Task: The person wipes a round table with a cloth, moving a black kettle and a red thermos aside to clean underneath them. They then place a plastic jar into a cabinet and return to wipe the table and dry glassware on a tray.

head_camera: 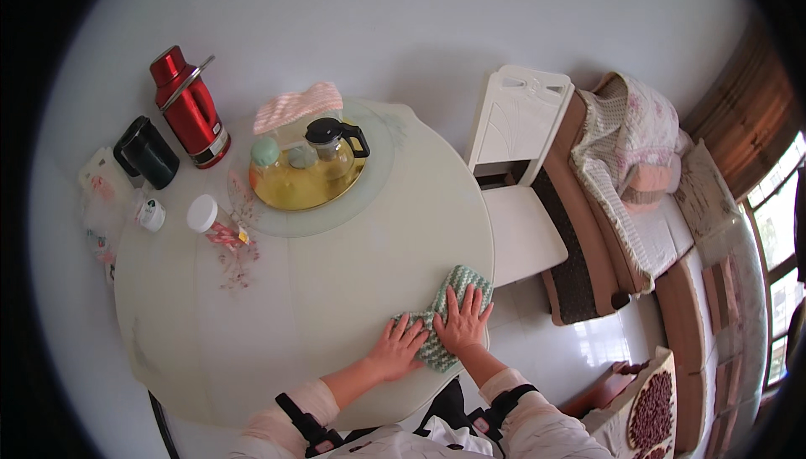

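Note:
A green-and-white patterned cloth (439,356) lies at the near right edge of a pale round table (352,282). My right hand (461,322) is spread flat on the cloth, pressing it to the tabletop, fingers apart. My left hand (397,347) rests palm down beside it, its fingertips over the cloth's left part and the rest over the table. Neither hand is closed around the cloth. Part of the cloth is hidden under both hands.
A glass turntable (378,175) holds a golden tray (296,197), a glass teapot (337,150) and a pink cloth (299,106). Farther left stand a red thermos (192,109), a dark jug (151,153) and a white-lidded jar (217,223). A white chair (526,226) adjoins the right edge.

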### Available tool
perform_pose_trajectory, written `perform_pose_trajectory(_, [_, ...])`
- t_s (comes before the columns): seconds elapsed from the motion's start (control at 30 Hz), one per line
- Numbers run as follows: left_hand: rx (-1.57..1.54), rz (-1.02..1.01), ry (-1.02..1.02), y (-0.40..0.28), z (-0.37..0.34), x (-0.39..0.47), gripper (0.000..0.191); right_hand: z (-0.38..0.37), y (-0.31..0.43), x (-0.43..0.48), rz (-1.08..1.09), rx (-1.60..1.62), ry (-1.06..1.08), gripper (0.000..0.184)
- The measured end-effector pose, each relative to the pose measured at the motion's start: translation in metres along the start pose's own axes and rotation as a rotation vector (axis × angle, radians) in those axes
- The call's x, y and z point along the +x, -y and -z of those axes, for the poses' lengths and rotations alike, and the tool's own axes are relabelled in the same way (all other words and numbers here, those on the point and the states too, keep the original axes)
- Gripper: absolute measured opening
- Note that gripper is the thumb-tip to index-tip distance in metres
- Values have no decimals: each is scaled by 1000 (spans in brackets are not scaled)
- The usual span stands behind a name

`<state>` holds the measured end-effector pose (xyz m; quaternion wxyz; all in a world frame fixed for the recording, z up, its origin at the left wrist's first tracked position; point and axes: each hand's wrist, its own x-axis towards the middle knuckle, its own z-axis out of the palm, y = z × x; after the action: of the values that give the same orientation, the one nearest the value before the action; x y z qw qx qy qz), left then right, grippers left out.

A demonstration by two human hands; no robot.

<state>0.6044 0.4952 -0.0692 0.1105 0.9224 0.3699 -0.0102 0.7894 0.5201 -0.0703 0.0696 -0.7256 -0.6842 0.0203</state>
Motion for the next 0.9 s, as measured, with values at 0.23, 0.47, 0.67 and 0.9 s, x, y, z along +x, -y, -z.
perform_pose_trajectory(0.23, [-159, 239, -22, 14, 23, 103, 68, -3, -41, 113, 51, 6, 10, 69])
perform_pose_trajectory(0.47, [-160, 421, -47, 11, 39, 150, 65, -2, -60, 191, 161, 54, 92, 71])
perform_pose_trajectory(0.67, [-162, 435, -107, 15, 32, 151, 61, -2, -57, 215, 182, 17, 128, 75])
perform_pose_trajectory(0.9, [-94, 514, -256, 26, 34, 164, 59, -4, -48, 261, 385, 9, 124, 73])
